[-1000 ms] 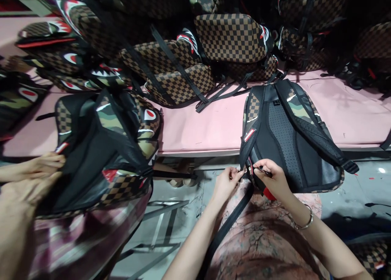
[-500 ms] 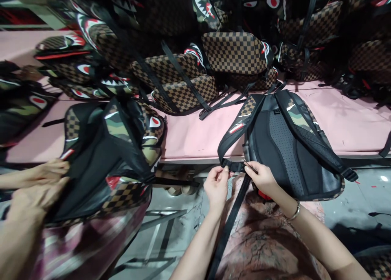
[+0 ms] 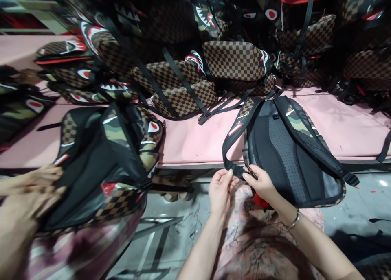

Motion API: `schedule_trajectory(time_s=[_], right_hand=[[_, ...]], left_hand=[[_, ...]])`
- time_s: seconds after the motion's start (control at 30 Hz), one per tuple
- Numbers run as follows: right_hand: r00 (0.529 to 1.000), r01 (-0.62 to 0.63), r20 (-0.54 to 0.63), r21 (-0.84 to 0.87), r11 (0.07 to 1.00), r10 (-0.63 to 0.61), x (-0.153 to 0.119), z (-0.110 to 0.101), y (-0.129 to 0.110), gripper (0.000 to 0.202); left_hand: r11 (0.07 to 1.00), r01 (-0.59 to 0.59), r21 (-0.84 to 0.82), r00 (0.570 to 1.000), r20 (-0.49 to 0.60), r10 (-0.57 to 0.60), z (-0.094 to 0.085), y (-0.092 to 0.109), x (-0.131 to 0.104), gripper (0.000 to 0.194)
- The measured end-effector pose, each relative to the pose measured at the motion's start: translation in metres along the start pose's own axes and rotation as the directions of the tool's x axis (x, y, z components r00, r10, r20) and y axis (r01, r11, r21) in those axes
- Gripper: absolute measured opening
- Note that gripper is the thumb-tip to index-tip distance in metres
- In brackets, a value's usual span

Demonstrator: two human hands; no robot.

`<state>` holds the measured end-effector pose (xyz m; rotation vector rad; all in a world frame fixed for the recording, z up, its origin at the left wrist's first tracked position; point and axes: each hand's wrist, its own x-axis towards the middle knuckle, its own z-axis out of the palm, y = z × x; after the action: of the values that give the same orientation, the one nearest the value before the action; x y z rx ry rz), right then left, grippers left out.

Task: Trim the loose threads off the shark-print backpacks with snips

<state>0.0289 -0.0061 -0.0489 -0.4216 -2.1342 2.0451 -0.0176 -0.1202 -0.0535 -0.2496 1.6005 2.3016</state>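
A backpack (image 3: 287, 158) leans against the table edge at my lap, its black padded back towards me. Its left shoulder strap (image 3: 226, 149) curves down to my hands. My left hand (image 3: 220, 190) is closed, thumb and fingers pinching the black webbing (image 3: 237, 170) at the strap's lower end. Closed close beside it, my right hand (image 3: 259, 184) touches the same webbing. A small dark slim tool (image 3: 251, 173) sticks out between its fingers; its kind is not clear. Something red (image 3: 260, 201) shows under my right hand.
At left, a co-worker's hands (image 3: 33, 194) hold another backpack (image 3: 91, 170). Piled checkered and camouflage backpacks (image 3: 233, 60) line the back of the pink table (image 3: 189, 143). Metal legs (image 3: 159, 231) stand below on the left.
The long black webbing that hung from my hands over my lap is no longer seen there. My hands stay together at the strap end, slightly lower in view.
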Motion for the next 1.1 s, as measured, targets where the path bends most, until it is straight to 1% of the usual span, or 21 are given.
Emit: schedule_trajectory(time_s=[0.03, 0.07, 0.1, 0.13, 0.17, 0.23, 0.3, 0.33, 0.37, 0.4, 0.43, 0.47, 0.53, 0.57, 0.63, 0.7, 0.77, 0.83, 0.9, 0.97, 1.1], right_hand=[[1.000, -0.006, -0.013, 0.034, 0.999, 0.007, 0.001, 0.002, 0.002, 0.015], [1.000, -0.014, -0.025, 0.066, 0.998, 0.015, 0.001, 0.005, 0.004, 0.015], [0.999, -0.019, -0.034, 0.092, 0.996, 0.022, 0.001, 0.007, 0.006, 0.016], [0.999, -0.021, -0.041, 0.105, 0.994, 0.025, 0.000, 0.010, 0.007, 0.016], [0.998, -0.019, -0.051, 0.107, 0.994, 0.024, -0.001, 0.011, 0.008, 0.016], [0.997, -0.012, -0.073, 0.092, 0.996, 0.019, -0.002, 0.014, 0.007, 0.015], [0.996, -0.009, -0.092, 0.071, 0.997, 0.016, -0.003, 0.016, 0.005, 0.014], [0.995, -0.011, -0.098, 0.062, 0.998, 0.017, -0.004, 0.017, 0.004, 0.014], [0.995, -0.013, -0.100, 0.055, 0.998, 0.018, -0.004, 0.018, 0.003, 0.013], [0.995, -0.014, -0.102, 0.049, 0.999, 0.018, -0.005, 0.019, 0.003, 0.013], [0.994, -0.013, -0.106, 0.043, 0.999, 0.017, -0.006, 0.020, 0.003, 0.013], [0.994, -0.012, -0.109, 0.038, 0.999, 0.016, -0.006, 0.021, 0.004, 0.013], [0.994, -0.011, -0.111, 0.033, 0.999, 0.015, -0.008, 0.022, 0.006, 0.013], [0.994, -0.012, -0.110, 0.036, 0.999, 0.016, -0.009, 0.022, 0.007, 0.013], [0.994, -0.009, -0.105, 0.054, 0.999, 0.014, -0.011, 0.022, 0.011, 0.013], [0.996, 0.001, -0.093, 0.085, 0.996, 0.007, -0.011, 0.023, 0.013, 0.013], [0.997, 0.010, -0.083, 0.106, 0.994, -0.002, -0.012, 0.023, 0.015, 0.013], [0.997, 0.017, -0.080, 0.103, 0.995, -0.008, -0.012, 0.022, 0.016, 0.013], [0.996, 0.015, -0.085, 0.066, 0.998, -0.009, -0.013, 0.021, 0.017, 0.013], [0.996, 0.005, -0.087, -0.003, 1.000, -0.005, -0.015, 0.019, 0.017, 0.013], [0.997, -0.013, -0.082, -0.100, 0.995, 0.005, -0.017, 0.013, 0.016, 0.013]], left_hand=[[0.985, -0.108, 0.133, 0.992, -0.047, 0.115, -0.004, -0.001, 0.000, 0.026], [0.937, -0.212, 0.279, 0.968, -0.070, 0.240, -0.008, -0.001, -0.001, 0.027], [0.859, -0.298, 0.416, 0.934, -0.058, 0.352, -0.012, -0.001, -0.001, 0.026], [0.768, -0.361, 0.528, 0.900, -0.019, 0.436, -0.016, -0.001, -0.003, 0.024], [0.684, -0.406, 0.606, 0.871, 0.031, 0.490, -0.019, 0.000, -0.004, 0.022], [0.551, -0.483, 0.681, 0.814, 0.116, 0.570, -0.024, 0.004, -0.008, 0.025], [0.420, -0.555, 0.718, 0.738, 0.193, 0.646, -0.025, 0.010, -0.012, 0.026], [0.351, -0.574, 0.739, 0.711, 0.239, 0.661, -0.025, 0.013, -0.013, 0.025], [0.288, -0.580, 0.762, 0.701, 0.286, 0.654, -0.025, 0.015, -0.014, 0.022], [0.241, -0.571, 0.785, 0.710, 0.325, 0.625, -0.024, 0.017, -0.014, 0.021], [0.218, -0.550, 0.807, 0.738, 0.346, 0.580, -0.023, 0.020, -0.013, 0.021], [0.218, -0.520, 0.826, 0.775, 0.350, 0.526, -0.022, 0.022, -0.012, 0.023], [0.268, -0.456, 0.849, 0.855, 0.334, 0.397, -0.021, 0.026, -0.008, 0.025], [0.301, -0.429, 0.852, 0.885, 0.330, 0.327, -0.020, 0.028, -0.007, 0.025], [0.371, -0.388, 0.844, 0.920, 0.332, 0.208, -0.021, 0.030, -0.003, 0.027], [0.449, -0.351, 0.822, 0.935, 0.331, 0.124, -0.022, 0.031, 0.000, 0.028], [0.543, -0.302, 0.784, 0.946, 0.316, 0.070, -0.024, 0.030, 0.002, 0.029], [0.643, -0.226, 0.732, 0.960, 0.280, 0.019, -0.024, 0.028, 0.003, 0.031], [0.721, -0.141, 0.678, 0.970, 0.241, -0.037, -0.023, 0.026, 0.003, 0.034], [0.767, -0.089, 0.635, 0.975, 0.213, -0.063, -0.021, 0.025, 0.002, 0.034], [0.802, -0.068, 0.594, 0.986, 0.164, -0.038, -0.014, 0.020, -0.004, 0.032]])
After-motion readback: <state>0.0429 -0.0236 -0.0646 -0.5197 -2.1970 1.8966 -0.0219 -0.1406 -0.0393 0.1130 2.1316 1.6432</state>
